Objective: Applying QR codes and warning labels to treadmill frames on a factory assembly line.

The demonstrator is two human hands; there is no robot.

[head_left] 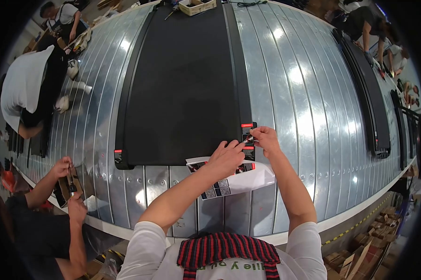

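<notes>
Along the near right corner of a long, flat black deck with raised black side rails [182,93], we have both hands at work on a narrow red-and-black label [247,126] lying on the right rail. Our right hand [266,140] comes in from the outer side, thumb and forefinger pinched together on a small pale sliver [249,139] too fine to make out. Our left hand [226,156] reaches in from the near side with its fingers bent toward the same spot; whether they grip or merely press, we cannot tell. Under that left hand sits a loose white sheet printed with black, red and blue patches [240,184], overlapping the deck's near end. We judge the step to be fitting the label to the rail, and the next move seems to call for keeping it straight against the rail's edge while smoothing it flat. The deck's near end stands in from the white border [105,227] of the silver table of long metal strips [280,93], leaving our forearms room. To the right, bare strips separate the deck from a long black frame [367,93], so our right elbow can swing outward.
</notes>
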